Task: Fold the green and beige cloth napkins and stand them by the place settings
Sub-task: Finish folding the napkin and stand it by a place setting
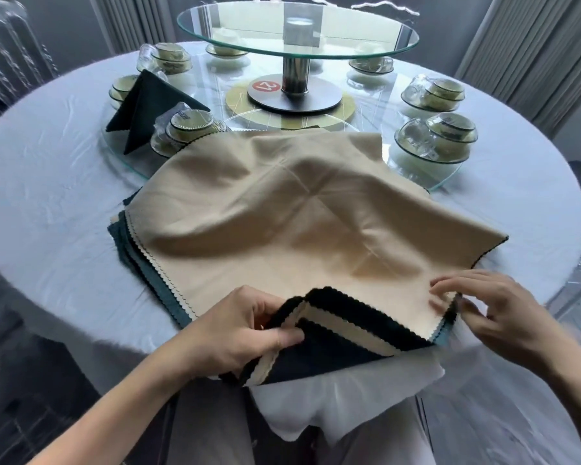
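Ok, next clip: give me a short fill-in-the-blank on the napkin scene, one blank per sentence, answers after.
1. The napkin on top of the stack is ____ in colour.
2. The folded green napkin stands on the person's ____ side of the table.
3. The red disc on the turntable base shows the number ____.
4. The left hand lifts a ____ of several napkins.

Answers: beige; left; 27; corner

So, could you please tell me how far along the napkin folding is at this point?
Early on. Done: one dark green folded napkin stands by the bowls at the far left. In hand: the left hand pinches the near corners of the napkin stack while the right hand holds the edge of the top beige napkin, still unfolded. Left: the rest of the stack, and the other place settings show no napkin.
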`<state>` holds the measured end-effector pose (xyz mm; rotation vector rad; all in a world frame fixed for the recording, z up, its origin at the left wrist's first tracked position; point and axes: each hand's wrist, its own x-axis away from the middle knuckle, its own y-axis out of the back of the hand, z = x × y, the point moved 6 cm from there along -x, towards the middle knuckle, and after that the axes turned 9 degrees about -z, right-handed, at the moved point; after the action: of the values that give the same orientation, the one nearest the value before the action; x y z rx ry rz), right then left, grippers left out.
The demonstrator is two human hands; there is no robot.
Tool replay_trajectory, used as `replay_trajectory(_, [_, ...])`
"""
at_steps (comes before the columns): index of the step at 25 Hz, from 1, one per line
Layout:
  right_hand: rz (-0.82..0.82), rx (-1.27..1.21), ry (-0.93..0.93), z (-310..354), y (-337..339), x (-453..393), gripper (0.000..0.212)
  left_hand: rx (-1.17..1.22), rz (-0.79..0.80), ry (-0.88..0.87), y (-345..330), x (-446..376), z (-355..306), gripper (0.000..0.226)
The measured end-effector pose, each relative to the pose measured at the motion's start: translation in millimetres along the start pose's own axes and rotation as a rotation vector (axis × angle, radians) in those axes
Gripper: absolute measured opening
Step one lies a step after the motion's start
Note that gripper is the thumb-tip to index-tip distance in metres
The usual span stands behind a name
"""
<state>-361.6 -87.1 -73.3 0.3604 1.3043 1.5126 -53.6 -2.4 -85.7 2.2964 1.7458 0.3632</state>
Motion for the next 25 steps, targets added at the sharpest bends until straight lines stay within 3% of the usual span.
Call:
replay_trajectory(2, [0.034, -0.142, 0.016, 24.1, -0.8, 3.1, 0.027, -0.011, 0.074, -0.013, -8.2, 4.6, -1.6, 0.027])
replay_trajectory(5, [0.164, -0.475, 0.006, 62.6, -10.5, 9.6, 0.022, -0.015, 0.002, -0.015, -6.2, 2.2, -1.7, 0.051])
replay_trajectory(8, [0.229, -0.63, -0.01, 76.2, -25.4, 13.4, 0.021, 0.136, -0.017, -0.008, 2.5, -2.6, 1.3, 0.035])
replay_trajectory(10, [0.186, -0.663, -0.052, 71.7, -30.8, 13.0, 0.02, 0.202, 0.017, 0.002, 4.8, -0.1, 0.9, 0.026])
replay_trajectory(14, [0.123, -0.714, -0.09, 68.1, -34.9, 11.1, 0.018, 0.268, -0.108, 0.005, 12.3, 0.0, 2.9, 0.029])
replay_trajectory(21, [0.041, -0.76, -0.107, 67.1, -27.7, 4.6, 0.014, 0.328, -0.17, 0.059, 8.2, -1.2, 2.6, 0.017])
replay_trajectory(23, [-0.007, -0.732, -0.118, 65.7, -26.8, 3.8, 0.015, 0.348, -0.173, 0.003, 10.9, -0.4, -5.6, 0.026])
replay_trajectory(25, [-0.043, -0.705, -0.125, 63.9, -27.6, 2.5, 0.014, 0.209, -0.083, -0.097, 14.9, 2.3, -13.9, 0.033])
